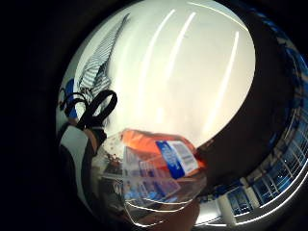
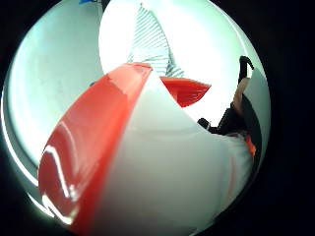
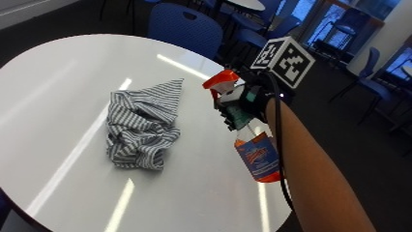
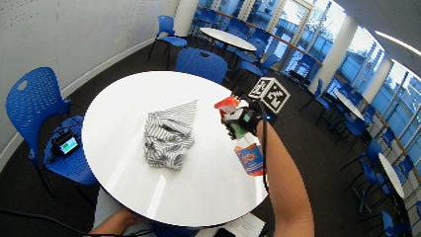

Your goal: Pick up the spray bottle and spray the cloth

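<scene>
right hand (image 3: 248, 104) clamped on spray bottle (image 3: 254, 145) neck | nozzle facing striped cloth (image 3: 143, 125) beside it on desk (image 3: 58, 77)

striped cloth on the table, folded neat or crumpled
Crumpled: the grey-and-white striped cloth lies bunched in loose folds on the round white table, one corner spread.

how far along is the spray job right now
Pickup looks done: the gloved right hand grips the spray bottle by its neck, lifted off the round table, orange nozzle aimed towards the striped cloth. No mist or wet patch shows, so spraying the cloth seems still left.
</scene>
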Action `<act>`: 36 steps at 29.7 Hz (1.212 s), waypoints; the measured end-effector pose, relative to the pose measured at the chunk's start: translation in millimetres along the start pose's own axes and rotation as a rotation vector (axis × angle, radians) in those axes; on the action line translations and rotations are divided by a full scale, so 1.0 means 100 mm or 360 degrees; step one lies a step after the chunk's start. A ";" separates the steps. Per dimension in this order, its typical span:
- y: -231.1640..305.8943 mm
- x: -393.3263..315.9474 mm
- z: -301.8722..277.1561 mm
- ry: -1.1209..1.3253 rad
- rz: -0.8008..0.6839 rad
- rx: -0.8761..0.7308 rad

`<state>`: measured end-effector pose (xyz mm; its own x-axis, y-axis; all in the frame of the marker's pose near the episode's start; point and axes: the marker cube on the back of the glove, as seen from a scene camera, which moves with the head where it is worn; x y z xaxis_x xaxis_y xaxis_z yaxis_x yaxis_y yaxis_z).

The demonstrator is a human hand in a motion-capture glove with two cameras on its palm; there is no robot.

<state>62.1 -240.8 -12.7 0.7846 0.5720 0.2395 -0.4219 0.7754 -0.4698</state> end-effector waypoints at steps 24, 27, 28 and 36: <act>-0.19 -0.58 0.77 0.0796 0.0079 -0.0447; -0.19 -0.57 0.82 0.0845 0.0117 -0.0496; -0.19 -0.56 0.83 0.0861 0.0125 -0.0504; -0.20 -0.54 0.84 0.0912 0.0139 -0.0536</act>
<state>-9.4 -264.8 55.3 0.9104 0.3243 -0.2567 -0.4028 0.5537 -0.7289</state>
